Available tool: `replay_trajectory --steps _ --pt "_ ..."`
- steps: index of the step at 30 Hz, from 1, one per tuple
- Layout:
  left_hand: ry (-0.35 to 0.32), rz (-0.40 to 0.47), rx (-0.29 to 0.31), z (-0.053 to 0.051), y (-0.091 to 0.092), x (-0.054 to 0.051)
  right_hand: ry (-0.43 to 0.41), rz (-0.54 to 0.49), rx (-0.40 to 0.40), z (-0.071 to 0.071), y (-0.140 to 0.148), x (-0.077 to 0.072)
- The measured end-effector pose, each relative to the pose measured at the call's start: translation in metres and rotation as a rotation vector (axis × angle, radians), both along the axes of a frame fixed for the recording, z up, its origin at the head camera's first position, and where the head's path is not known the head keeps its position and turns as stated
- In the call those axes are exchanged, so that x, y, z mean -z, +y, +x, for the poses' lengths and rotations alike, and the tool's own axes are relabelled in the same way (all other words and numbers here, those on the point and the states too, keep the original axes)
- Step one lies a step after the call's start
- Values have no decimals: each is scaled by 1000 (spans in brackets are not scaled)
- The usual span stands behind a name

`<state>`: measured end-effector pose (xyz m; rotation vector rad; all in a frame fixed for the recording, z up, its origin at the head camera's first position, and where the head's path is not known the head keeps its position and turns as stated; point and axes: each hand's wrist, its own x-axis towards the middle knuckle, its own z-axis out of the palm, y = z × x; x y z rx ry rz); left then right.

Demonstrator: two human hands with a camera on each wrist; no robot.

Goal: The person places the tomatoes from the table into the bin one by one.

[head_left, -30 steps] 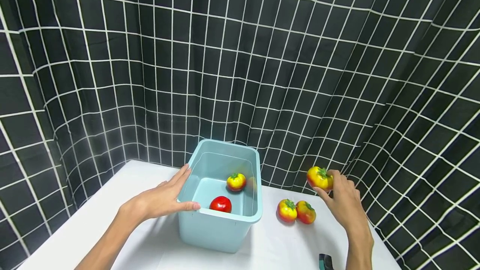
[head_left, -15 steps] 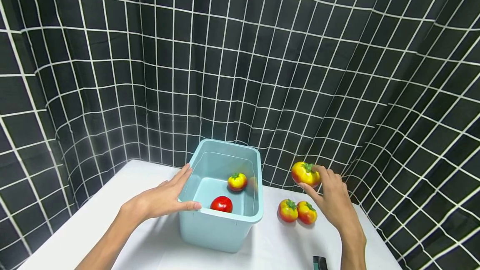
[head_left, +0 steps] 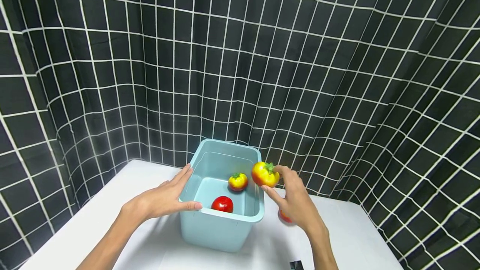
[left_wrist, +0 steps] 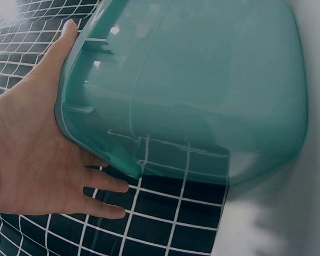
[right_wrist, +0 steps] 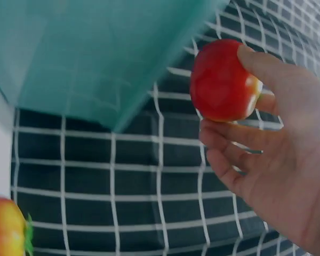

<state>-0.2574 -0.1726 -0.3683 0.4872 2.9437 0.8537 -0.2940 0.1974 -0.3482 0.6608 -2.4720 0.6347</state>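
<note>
A pale blue plastic bin (head_left: 213,232) stands on the white table. My left hand (head_left: 159,201) rests on its left rim, fingers spread straight and thumb lying along the front edge. Inside the bin are a yellow-and-red persimmon (head_left: 238,182) with a green calyx and a round red fruit (head_left: 222,204), its calyx out of sight. My right hand (head_left: 296,199) pinches another persimmon (head_left: 263,174) between thumb and fingertips, level with the bin's right rim. In the right wrist view this persimmon (right_wrist: 221,80) shows its red underside, apart from the bin wall.
Behind my right hand a persimmon (head_left: 286,216) on the table is mostly hidden. A small dark object (head_left: 296,265) lies at the front edge. Black cloth (head_left: 225,74) with a white grid hangs behind and along both sides.
My right hand has carried the persimmon leftward from the right side to the bin's right rim, now covering most of the table persimmons. My left hand has stayed on the bin.
</note>
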Motion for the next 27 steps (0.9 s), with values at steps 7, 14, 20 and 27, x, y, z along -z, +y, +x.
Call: replay_trajectory --steps 7,14,20,27 --pt "2 1 4 0 1 1 -101 47 -89 0 -17 8" --pt "-2 2 1 0 0 0 -88 49 -93 2 -11 4" --pt "-4 2 0 -1 0 1 -66 54 -65 3 -1 0" --pt "-1 -7 -3 -2 0 0 -54 63 -58 2 3 -4"
